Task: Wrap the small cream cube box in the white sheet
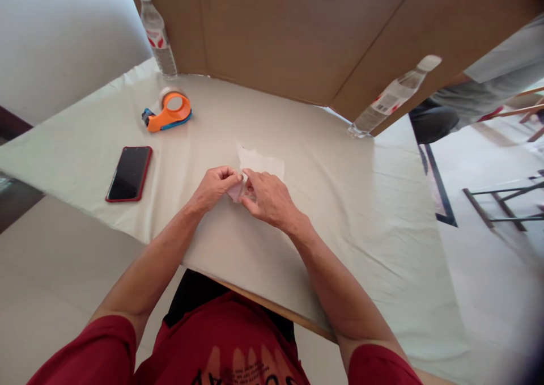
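Note:
A small crumpled piece of thin white paper or tissue [236, 193] is between my two hands, near the front of the table. My left hand [216, 187] is closed, pinching its upper left edge between thumb and forefinger. From the other side, the curled fingers and thumb of my right hand [272, 198] hold the same piece; my fingers partly cover it. Just behind my hands lies a flat white sheet [263, 163] with a torn-looking edge, its near part hidden by my right hand.
On the cloth-covered table [331, 203], a phone [129, 174] and an orange tape dispenser [172, 111] lie to the left. Two water bottles [158, 36], [393, 98] stand by the cardboard panel [272, 33] at the back. Another person [480, 98] is beyond it on the right.

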Tool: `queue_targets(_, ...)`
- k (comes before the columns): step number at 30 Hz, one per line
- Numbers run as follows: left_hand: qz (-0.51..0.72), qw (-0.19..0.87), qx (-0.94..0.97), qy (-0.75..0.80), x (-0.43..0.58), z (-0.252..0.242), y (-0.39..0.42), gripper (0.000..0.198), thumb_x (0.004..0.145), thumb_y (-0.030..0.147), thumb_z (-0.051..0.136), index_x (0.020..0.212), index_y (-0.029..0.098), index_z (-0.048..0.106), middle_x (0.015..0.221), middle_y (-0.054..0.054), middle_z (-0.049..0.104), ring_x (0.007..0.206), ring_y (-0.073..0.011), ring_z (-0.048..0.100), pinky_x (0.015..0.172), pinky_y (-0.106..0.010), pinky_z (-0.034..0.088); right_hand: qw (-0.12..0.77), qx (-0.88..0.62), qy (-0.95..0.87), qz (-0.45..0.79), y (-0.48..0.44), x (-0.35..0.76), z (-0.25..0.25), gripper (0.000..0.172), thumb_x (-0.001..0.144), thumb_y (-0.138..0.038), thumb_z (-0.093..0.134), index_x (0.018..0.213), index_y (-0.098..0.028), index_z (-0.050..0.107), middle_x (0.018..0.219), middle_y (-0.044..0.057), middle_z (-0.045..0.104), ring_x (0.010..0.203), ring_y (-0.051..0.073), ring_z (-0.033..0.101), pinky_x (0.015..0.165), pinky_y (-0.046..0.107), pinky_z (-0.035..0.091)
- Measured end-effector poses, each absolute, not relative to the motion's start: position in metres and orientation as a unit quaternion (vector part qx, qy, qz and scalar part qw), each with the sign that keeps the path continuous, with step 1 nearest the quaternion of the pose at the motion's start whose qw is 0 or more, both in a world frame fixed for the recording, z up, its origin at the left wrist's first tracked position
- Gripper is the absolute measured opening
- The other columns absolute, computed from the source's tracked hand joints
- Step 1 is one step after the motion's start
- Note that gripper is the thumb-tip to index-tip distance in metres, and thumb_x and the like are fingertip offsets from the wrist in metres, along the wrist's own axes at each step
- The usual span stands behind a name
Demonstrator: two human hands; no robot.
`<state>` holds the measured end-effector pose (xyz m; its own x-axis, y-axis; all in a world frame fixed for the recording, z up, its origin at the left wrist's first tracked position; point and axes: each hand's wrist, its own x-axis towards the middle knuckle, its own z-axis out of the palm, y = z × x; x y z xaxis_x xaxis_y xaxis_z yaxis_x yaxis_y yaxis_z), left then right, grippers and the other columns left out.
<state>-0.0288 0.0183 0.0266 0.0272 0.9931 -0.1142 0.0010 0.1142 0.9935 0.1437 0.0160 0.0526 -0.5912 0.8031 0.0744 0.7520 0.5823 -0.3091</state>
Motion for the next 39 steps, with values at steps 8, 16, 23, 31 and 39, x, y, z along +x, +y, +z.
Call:
queue_targets(8,0.431,0.546,0.522,0.493,-0.039,0.025,0.015,0.025,0.064,0.020,0.056,0.079,0.014,0.075,0.071,-0.003,0.072,0.068,-0.0149,0.065,0.071,-0.028,0.055,0.133,-0.440,-0.869,0.183,0.020,0.150,0.050,0.053,0.086,-0.026,0.059,0.138,-0.015,0.051,0.116,0.012,0.072,0.103,0.029,0.063,0.087,0.040,0.045)
queue_targets(16,0.441,0.198,0.765,0.425,-0.024,0.004,0.012,0.015,0.083,0.016,0.058,0.085,0.018,0.073,0.089,-0.006,0.072,0.080,-0.0149,0.064,0.073,-0.028,0.053,0.186,-0.410,-0.849,0.276,0.032,0.177,0.055,0.050,0.084,-0.019,0.056,0.135,-0.019,0.056,0.126,0.010,0.068,0.097,0.021,0.067,0.088,0.036,0.050)
queue_targets(23,0.444,0.038,0.807,0.388,-0.018,-0.007,0.014,0.015,0.086,0.011,0.061,0.096,0.016,0.071,0.098,-0.010,0.071,0.093,-0.0205,0.063,0.081,-0.035,0.057,0.186,-0.478,-0.820,0.252,0.041,0.189,0.059,0.029,0.088,-0.022,0.057,0.115,-0.019,0.066,0.114,0.008,0.072,0.089,0.019,0.067,0.085,0.035,0.049)
queue_targets(31,0.428,0.043,0.818,0.382,-0.019,-0.010,0.016,0.019,0.088,0.010,0.060,0.102,0.016,0.071,0.104,-0.011,0.074,0.097,-0.0224,0.065,0.086,-0.039,0.058,0.130,-0.579,-0.776,0.212,0.039,0.206,0.058,0.027,0.090,-0.034,0.060,0.111,-0.019,0.068,0.105,0.007,0.075,0.089,0.021,0.067,0.084,0.035,0.046)
queue_targets(39,0.430,0.025,0.824,0.367,-0.018,-0.014,0.017,0.022,0.089,0.008,0.056,0.104,0.013,0.071,0.104,-0.013,0.074,0.098,-0.0236,0.065,0.086,-0.038,0.058,0.068,-0.659,-0.709,0.241,0.024,0.215,0.037,0.058,0.094,-0.055,0.054,0.135,-0.014,0.059,0.109,0.012,0.075,0.100,0.027,0.070,0.088,0.036,0.047)
